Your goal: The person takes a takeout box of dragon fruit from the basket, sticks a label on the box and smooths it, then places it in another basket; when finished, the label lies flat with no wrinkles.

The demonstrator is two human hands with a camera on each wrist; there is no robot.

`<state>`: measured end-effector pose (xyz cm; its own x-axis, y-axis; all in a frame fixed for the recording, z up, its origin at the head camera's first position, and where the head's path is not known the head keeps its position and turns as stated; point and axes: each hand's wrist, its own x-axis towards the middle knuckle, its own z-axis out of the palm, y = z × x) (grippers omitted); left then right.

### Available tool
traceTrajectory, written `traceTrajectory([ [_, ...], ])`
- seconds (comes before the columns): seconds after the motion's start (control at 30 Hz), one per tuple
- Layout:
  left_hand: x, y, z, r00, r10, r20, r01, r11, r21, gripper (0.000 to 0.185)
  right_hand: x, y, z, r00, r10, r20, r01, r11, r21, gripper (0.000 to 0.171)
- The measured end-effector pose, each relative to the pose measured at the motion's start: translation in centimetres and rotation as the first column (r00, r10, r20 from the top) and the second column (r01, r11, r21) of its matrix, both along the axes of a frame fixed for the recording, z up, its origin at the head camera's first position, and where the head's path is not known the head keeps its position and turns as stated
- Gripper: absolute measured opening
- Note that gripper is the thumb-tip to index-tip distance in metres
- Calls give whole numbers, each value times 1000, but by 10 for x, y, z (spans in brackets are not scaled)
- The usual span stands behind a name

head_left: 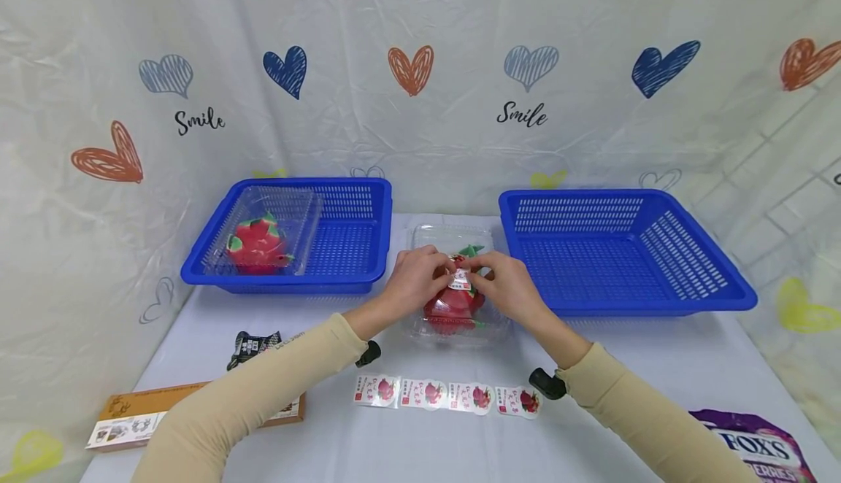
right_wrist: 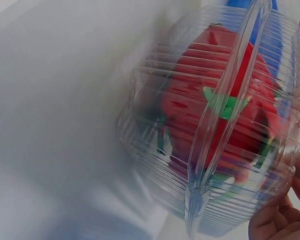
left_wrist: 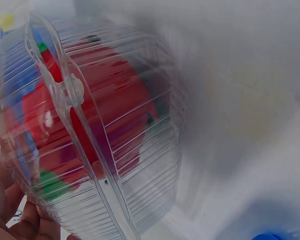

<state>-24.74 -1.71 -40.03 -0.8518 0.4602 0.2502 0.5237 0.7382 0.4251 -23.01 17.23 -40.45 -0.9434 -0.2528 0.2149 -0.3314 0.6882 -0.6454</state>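
Note:
A clear plastic clamshell box (head_left: 427, 238) stands closed on the table between two baskets, with a red dragon fruit (head_left: 453, 306) with green tips inside. Over its lid, my left hand (head_left: 417, 279) and right hand (head_left: 509, 286) meet from either side. A small white label (head_left: 459, 279) with a red print sits between them, its sides pinched by thumb and fingers of each hand, close against the lid. From the left wrist view, the box's ribbed side and snap rim (left_wrist: 75, 92) show, with left fingers (left_wrist: 27, 220) at the top. Right fingers (right_wrist: 275, 220) touch the lid's edge.
In front lies a row of several dragon fruit stickers (head_left: 434, 394). The left blue basket (head_left: 342, 279) holds another boxed dragon fruit (head_left: 256, 246); a second blue basket (head_left: 631, 300) stands right. A black packet (head_left: 250, 348), an orange-and-white carton (head_left: 125, 424) and a purple FOX'S bag (head_left: 755, 446) lie nearer.

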Motion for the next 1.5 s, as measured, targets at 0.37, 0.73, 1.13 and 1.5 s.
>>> traceTrajectory([
  [0.37, -1, 0, 0, 1000, -5, -8, 5, 999, -32, 4, 0, 0, 0, 1000, -9, -2, 9, 1000, 7, 20],
  [0.73, -1, -1, 1, 1000, -17, -4, 17, 999, -31, 5, 2, 0, 0, 999, -6, -41, 6, 1000, -21, 17],
  [1.13, 0, -1, 0, 1000, -16, 5, 16, 999, -44, 8, 0, 1, -2, 999, -5, -48, 3, 999, -45, 19],
  [1.5, 0, -1, 0, 1000, -18, -15, 17, 999, -44, 7, -17, -4, 8, 999, -2, 50, 3, 1000, -23, 37],
])
